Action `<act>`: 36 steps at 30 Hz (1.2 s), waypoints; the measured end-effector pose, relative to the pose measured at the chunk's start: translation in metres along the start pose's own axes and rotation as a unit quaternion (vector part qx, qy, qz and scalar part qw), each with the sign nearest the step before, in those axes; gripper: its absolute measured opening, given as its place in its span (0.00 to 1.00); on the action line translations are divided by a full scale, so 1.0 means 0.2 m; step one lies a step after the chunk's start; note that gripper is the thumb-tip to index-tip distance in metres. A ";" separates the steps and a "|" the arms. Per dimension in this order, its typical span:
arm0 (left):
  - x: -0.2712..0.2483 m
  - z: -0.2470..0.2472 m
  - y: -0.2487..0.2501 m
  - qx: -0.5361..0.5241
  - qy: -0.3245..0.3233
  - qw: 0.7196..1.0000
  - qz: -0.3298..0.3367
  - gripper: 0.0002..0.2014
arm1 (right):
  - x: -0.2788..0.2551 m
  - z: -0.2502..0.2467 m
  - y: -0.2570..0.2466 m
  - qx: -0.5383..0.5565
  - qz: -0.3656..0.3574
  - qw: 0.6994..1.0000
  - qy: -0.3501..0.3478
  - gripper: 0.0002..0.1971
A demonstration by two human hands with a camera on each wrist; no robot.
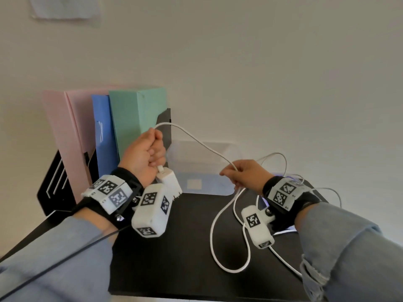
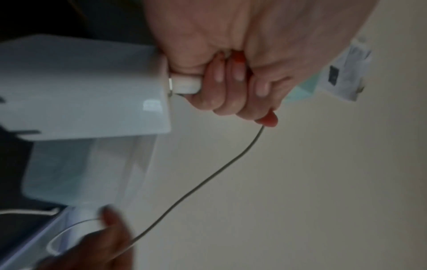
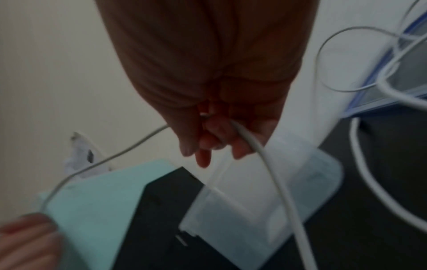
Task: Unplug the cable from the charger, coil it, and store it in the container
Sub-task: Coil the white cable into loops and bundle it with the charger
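Standing at the back of the black table, against the wall, a clear plastic container is seen between the two raised hands; its inside looks bare apart from a pale label on its front wall, though the hands cover part of it. One white cable and one white charger are counted. The cable's plug is seated in the charger, with a sliver of metal showing at the joint in the left wrist view. The left hand is closed in a fist round the cable just above the plug, and the charger hangs below it, clear of the table. From the top of that fist the cable arcs across to the right hand, where it is pinched between thumb and curled fingers. Beyond the right hand, loose loops lie on the table and trail past the right wrist; the far end is cut off by the sleeve. Three upright folders are counted at the left, pink, blue and green, held in a black rack. Both wrist views are blurred and dim.
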State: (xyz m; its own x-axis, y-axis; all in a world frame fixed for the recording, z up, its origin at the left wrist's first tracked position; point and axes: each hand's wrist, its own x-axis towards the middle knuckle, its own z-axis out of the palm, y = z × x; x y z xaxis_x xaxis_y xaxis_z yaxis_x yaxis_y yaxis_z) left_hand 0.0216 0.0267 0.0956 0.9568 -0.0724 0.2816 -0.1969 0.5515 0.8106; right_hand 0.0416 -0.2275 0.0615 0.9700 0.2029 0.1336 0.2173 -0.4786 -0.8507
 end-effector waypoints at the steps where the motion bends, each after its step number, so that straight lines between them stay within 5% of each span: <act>1: 0.00 -0.01 0.03 -0.007 0.009 1.000 0.006 0.17 | 0.00 0.00 0.03 -0.011 0.009 1.000 -0.013 0.10; 8: 0.02 -0.03 0.13 -0.042 0.054 0.997 0.032 0.17 | -0.04 -0.01 0.21 0.086 0.142 0.979 -0.114 0.07; 10: 0.02 -0.02 0.12 -0.028 0.059 0.997 0.037 0.17 | -0.05 -0.01 0.19 0.100 0.132 0.984 -0.064 0.10; 14: 0.03 -0.01 0.06 0.028 0.047 0.998 0.029 0.16 | -0.02 -0.03 0.04 -0.074 0.017 0.983 0.167 0.17; 17: 0.02 0.02 0.02 0.062 0.042 0.997 0.026 0.16 | -0.03 -0.02 -0.09 -0.224 -0.033 0.958 0.178 0.17; 19: 0.02 0.05 0.00 0.074 0.047 0.996 0.030 0.16 | -0.04 -0.02 -0.16 -0.364 -0.072 0.910 0.184 0.17; 22: 0.01 0.08 -0.04 0.102 0.044 0.993 0.031 0.15 | -0.06 0.00 -0.22 -0.469 -0.145 0.859 0.149 0.16; 29: -0.02 0.16 -0.14 0.197 0.011 0.980 0.018 0.15 | -0.16 0.07 -0.39 -0.537 -0.224 0.813 -0.018 0.15; 32: -0.04 0.19 -0.17 0.222 -0.008 0.975 0.003 0.14 | -0.17 0.08 -0.45 -0.523 -0.213 0.824 -0.053 0.14; 36: -0.07 0.25 -0.19 0.281 -0.034 0.959 -0.012 0.12 | -0.16 0.07 -0.47 -0.352 -0.237 0.903 -0.065 0.08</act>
State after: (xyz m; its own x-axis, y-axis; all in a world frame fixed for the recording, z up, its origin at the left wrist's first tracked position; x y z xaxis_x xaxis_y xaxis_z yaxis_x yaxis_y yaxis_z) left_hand 0.0053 -0.0350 0.0857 0.9502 -0.1443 0.2761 -0.2769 0.0148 0.9608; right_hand -0.0125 -0.1765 0.1299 0.7396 0.6039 0.2973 0.6637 -0.7277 -0.1731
